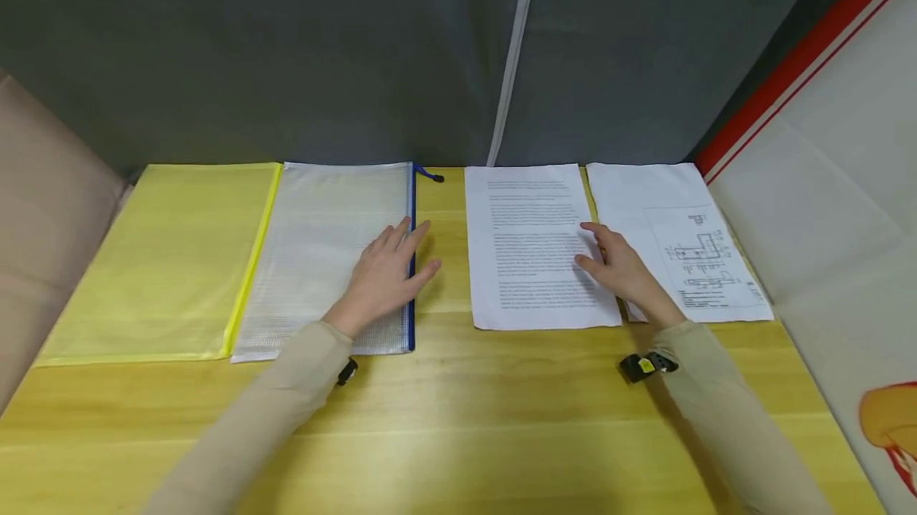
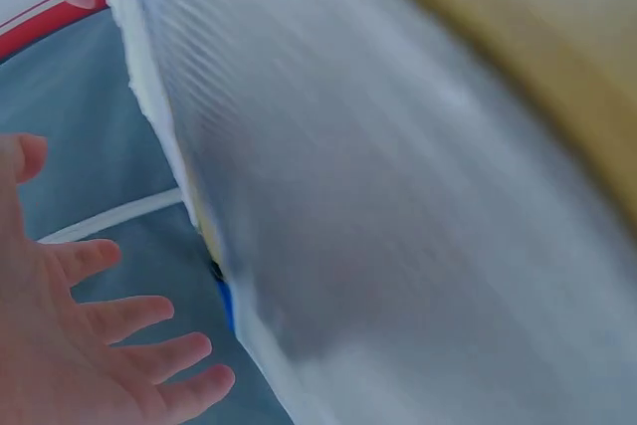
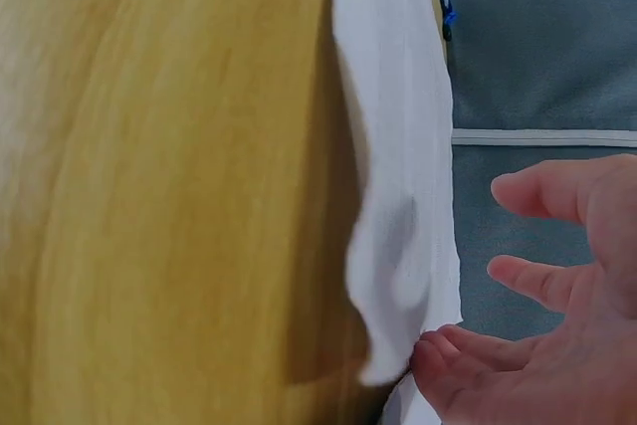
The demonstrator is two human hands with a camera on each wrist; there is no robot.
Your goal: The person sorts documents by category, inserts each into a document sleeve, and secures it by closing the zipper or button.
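Lower frame, head view: two beige sleeves reaching up over a yellow wooden table point(image 1: 458, 403); small black clip with a yellow tag at the right wrist.

Centre-left: left hand point(image 1: 387, 276) flat on the right edge of a clear mesh zip pouch point(image 1: 322, 260), fingers straight and spread, gripping nothing. Fingertips across the blue zipper strip point(image 1: 411, 292) on the pouch's right side. Left wrist view blurred; open splayed fingers point(image 2: 109, 345) confirmed, little else legible.

Centre-right: right hand point(image 1: 619, 268) on the right margin of a printed text sheet point(image 1: 530, 248), fingers relaxed. Right wrist view: thumb tip point(image 3: 438, 365) touching the sheet's edge, which is buckled up off the table there; full pinch not evident. Cannot tell whether the thumb is under the paper.

Beside, to the right: a second sheet with a line drawing point(image 1: 680, 252), its left edge just beside the text sheet and under the hand.

Far left: yellow zip pouch point(image 1: 165, 260), its edge under the clear one.

Top of frame: grey fabric backdrop.

Risks, as judged: buckled edge likely to crease if pressed; drawing sheet likely dragged along by the palm; pouch likely to slide, being held only by flat pressure.
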